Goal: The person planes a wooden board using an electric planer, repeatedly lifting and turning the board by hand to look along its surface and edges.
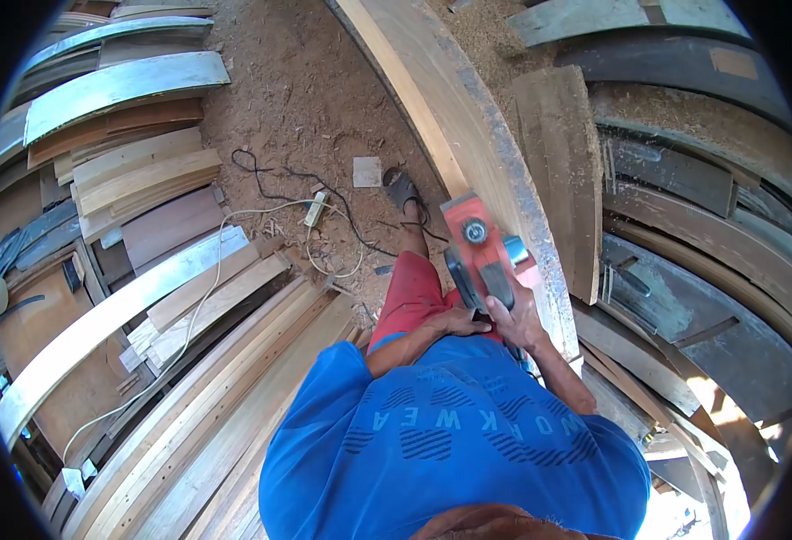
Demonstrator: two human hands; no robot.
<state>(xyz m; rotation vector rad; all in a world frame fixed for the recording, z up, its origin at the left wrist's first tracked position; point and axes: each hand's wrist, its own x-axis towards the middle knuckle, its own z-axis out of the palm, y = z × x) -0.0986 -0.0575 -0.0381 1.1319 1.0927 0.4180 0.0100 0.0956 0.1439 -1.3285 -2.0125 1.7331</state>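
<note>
A red electric hand planer point(473, 231) with a dark handle and a round knob rests on a long wooden plank point(472, 117). My right hand point(517, 319) is wrapped round the planer's rear handle. Low at my waist, my left hand point(459, 322) lies close behind the planer, beside a dark part of it. Its fingertips are partly hidden, so its grip cannot be made out. A pale, freshly bared strip of wood point(405, 85) runs along the plank's left side.
Stacked boards point(148, 180) fill the left side, and more planks point(684, 225) lie on the right. A power strip point(316, 209) with a pale cord lies on the dirt floor point(279, 90). A dark cable point(351, 220) loops near my sandalled foot point(402, 189). Wood shavings are scattered about.
</note>
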